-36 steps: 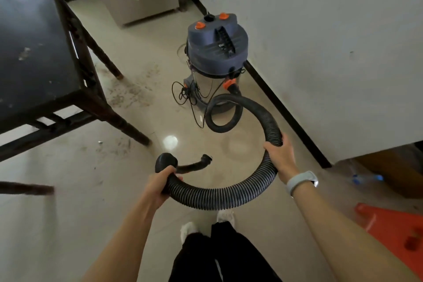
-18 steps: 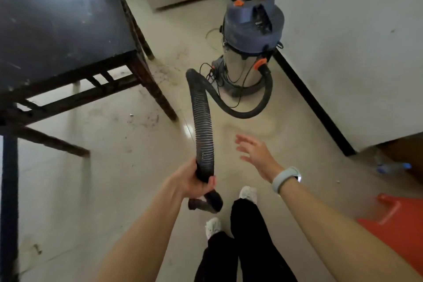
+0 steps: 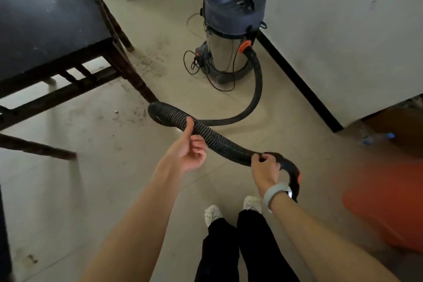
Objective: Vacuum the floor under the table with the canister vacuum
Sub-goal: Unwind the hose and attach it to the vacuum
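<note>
Hose [image 3: 217, 137] stretches across the middle of my view, black and ribbed, held up off the floor [image 3: 96, 178] between both hands. My left hand [image 3: 187, 149] is turned palm up under the hose, thumb raised against its near side and fingers curled loosely beneath it; I cannot tell how firmly it grips. My right hand [image 3: 265, 165] is curled tight around the hose where the ribbing ends and the curved handle [image 3: 291, 174] begins. That handle is black with an orange patch and bends down past my right wrist, which wears a pale watch [image 3: 277, 194].

Beyond my left hand the hose loops back on itself, then runs along the floor and rises to an orange fitting low on the vacuum [image 3: 231, 30]. The vacuum stands upright near the wall [image 3: 332, 18], a steel drum with a blue-grey top and two orange knobs. A thin black cord [image 3: 199, 62] lies tangled at its base.

To the left is the table [image 3: 41, 11], dark wood, with one leg coming down just beside the hose loop. Dust and grit are scattered on the pale floor around that leg and under the table. My feet in white shoes [image 3: 212, 213] show at the bottom, below black trousers. An orange object [image 3: 384, 201], blurred, sits at the right edge.
</note>
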### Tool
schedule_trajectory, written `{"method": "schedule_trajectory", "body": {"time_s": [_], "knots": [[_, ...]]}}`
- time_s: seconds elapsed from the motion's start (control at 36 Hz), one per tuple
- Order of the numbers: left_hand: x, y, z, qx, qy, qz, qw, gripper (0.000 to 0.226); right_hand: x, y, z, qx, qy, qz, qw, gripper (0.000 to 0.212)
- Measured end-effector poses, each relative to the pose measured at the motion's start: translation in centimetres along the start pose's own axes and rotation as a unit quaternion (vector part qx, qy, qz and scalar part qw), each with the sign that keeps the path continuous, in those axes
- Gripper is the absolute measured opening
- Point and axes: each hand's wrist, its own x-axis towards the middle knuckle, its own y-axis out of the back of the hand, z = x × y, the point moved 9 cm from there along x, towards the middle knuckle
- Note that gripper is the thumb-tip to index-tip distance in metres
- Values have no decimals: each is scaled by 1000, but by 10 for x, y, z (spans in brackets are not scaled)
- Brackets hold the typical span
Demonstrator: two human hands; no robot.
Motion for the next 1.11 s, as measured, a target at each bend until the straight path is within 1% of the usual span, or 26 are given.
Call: {"method": "schedule_trajectory", "body": {"time_s": [0.03, 0.06, 0.08, 0.14, 0.17, 0.19, 0.22, 0.28, 0.36, 0.42, 0.44, 0.47, 0.5, 0.56, 0.58, 0.61, 0.64, 0.67, 0.69, 0.75, 0.81, 0.86, 0.92, 1.0, 1.06, 1.11], "knots": [[0, -3, -2, -10, -2, -2, 1000, 45, 2, -2, 9, 70, -60, -6, 996, 53], [0, -5, -5, -20, -2, -8, 1000, 42, 3, -9, 14, 157, -123, -35, 979, 59], [0, -6, -8, -31, -1, -12, 999, 41, 4, -22, 18, 264, -189, -80, 943, 61], [-1, -5, -10, -53, -2, -18, 998, 43, 5, -43, 7, 461, -285, -160, 825, 65], [-2, -3, -9, -60, -4, -19, 998, 45, 10, -45, -4, 530, -291, -175, 777, 67], [-4, 0, -8, -65, -7, -20, 998, 45, 18, -44, -14, 571, -281, -180, 750, 68], [-6, 4, -7, -71, -8, -19, 997, 44, 24, -41, -21, 582, -271, -172, 747, 67], [-11, 12, -8, -79, -6, -10, 997, 49, 36, -33, -36, 566, -238, -164, 772, 62], [-16, 23, -9, -64, 8, 34, 997, 62, 44, -23, -65, 489, -161, -175, 839, 47], [-17, 38, -7, 1, 35, 81, 996, 66, 48, -21, -78, 438, -123, -171, 874, 32], [-18, 48, -6, 71, 54, 111, 990, 66, 50, -20, -81, 409, -109, -168, 891, 30], [-19, 64, -3, 174, 70, 154, 970, 65, 51, -19, -86, 378, -86, -167, 907, 33], [-22, 79, 4, 294, 83, 201, 931, 63, 53, -17, -92, 345, -58, -164, 922, 40], [-27, 98, 21, 477, 86, 267, 833, 54, 55, -12, -103, 278, 10, -161, 947, 48], [-28, 100, 29, 528, 76, 279, 799, 47, 53, -9, -110, 247, 51, -166, 953, 48], [-27, 99, 37, 558, 61, 282, 778, 41, 48, -6, -119, 211, 98, -173, 957, 45], [-25, 95, 45, 572, 39, 284, 768, 36, 43, -4, -129, 177, 149, -182, 956, 43], [-21, 90, 54, 568, 10, 282, 773, 35, 39, -2, -137, 138, 199, -193, 951, 42], [-16, 83, 61, 541, -24, 274, 795, 36, 34, -2, -146, 98, 247, -207, 942, 42], [-3, 66, 71, 447, -73, 240, 859, 40, 22, -3, -163, 7, 329, -230, 916, 48], [9, 43, 77, 372, -105, 186, 903, 52, 11, -6, -180, -70, 396, -245, 882, 55], [17, 13, 84, 306, -126, 126, 935, 72, -1, -11, -194, -135, 445, -255, 848, 61], [24, -11, 91, 217, -139, 85, 962, 80, -13, -13, -207, -187, 482, -252, 818, 64], [30, -25, 98, 67, -176, 59, 980, 69, -22, -18, -221, -237, 515, -244, 787, 63], [31, -25, 105, 7, -216, 45, 975, 60, -22, -24, -222, -268, 513, -260, 773, 61], [32, -30, 114, -31, -234, 16, 972, 57, -17, -29, -219, -276, 496, -282, 774, 59]]}}
